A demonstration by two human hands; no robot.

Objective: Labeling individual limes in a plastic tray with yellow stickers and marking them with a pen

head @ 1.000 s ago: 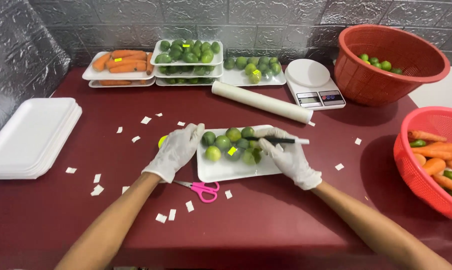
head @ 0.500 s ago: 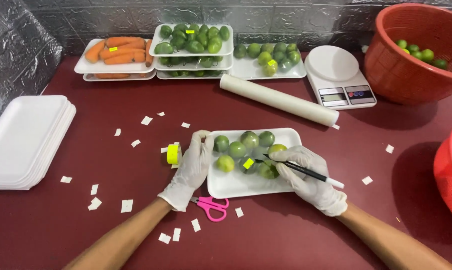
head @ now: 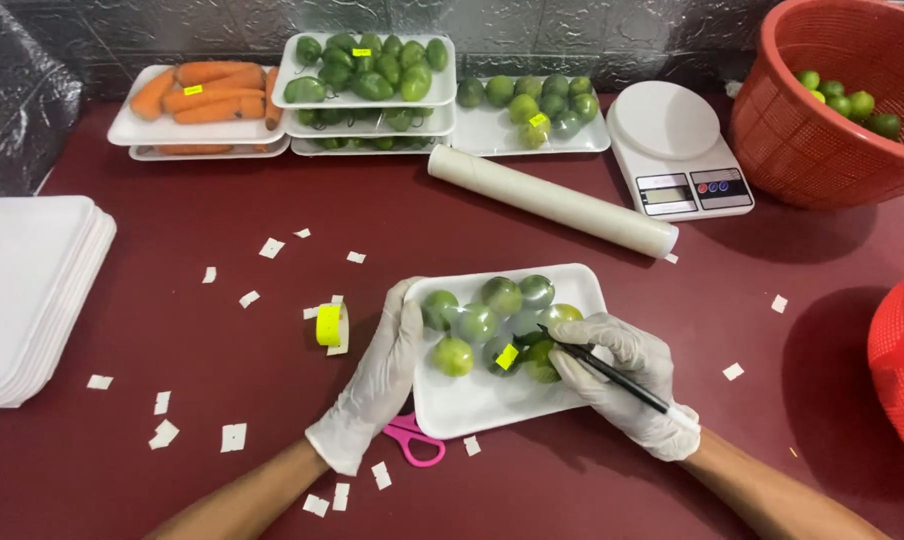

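Gloved left hand point(head: 377, 385) flat on left edge of white foam tray point(head: 572, 285), fingers point(head: 404, 312) together & stretched fwd along the rim, thumb over the rim touching nearest green tomato; forearm in from bottom-left, wrist straight. Pressing, not gripping.

Gloved right hand point(head: 627, 385) at tray's right-front corner, fingers curled & clamped on black pen point(head: 602, 368). Pen slanted, tip up-left toward small yellow sticker point(head: 507, 356) on the wrapped green tomatoes point(head: 487, 325); back end over the wrist. Forearm in from bottom-right, wrist cocked inward. Can't tell if tip touches the sticker.

Tray center-front of dark red table point(head: 152, 330), tomatoes bunched in its far half, near half bare.

Pink scissors point(head: 412, 440) just behind left wrist, partly under tray's front edge. Yellow label roll point(head: 329, 325) just left of left hand, not touching. White paper scraps point(head: 234, 436) scattered around. Film roll point(head: 552, 200) lies diagonal beyond tray. Kitchen scale point(head: 677, 150) far right; red basket point(head: 822, 110) w/ green fruit beside it. Packed trays of carrots point(head: 197, 95) & green veg along the wall; stack of empty foam trays point(head: 27, 290) far left.
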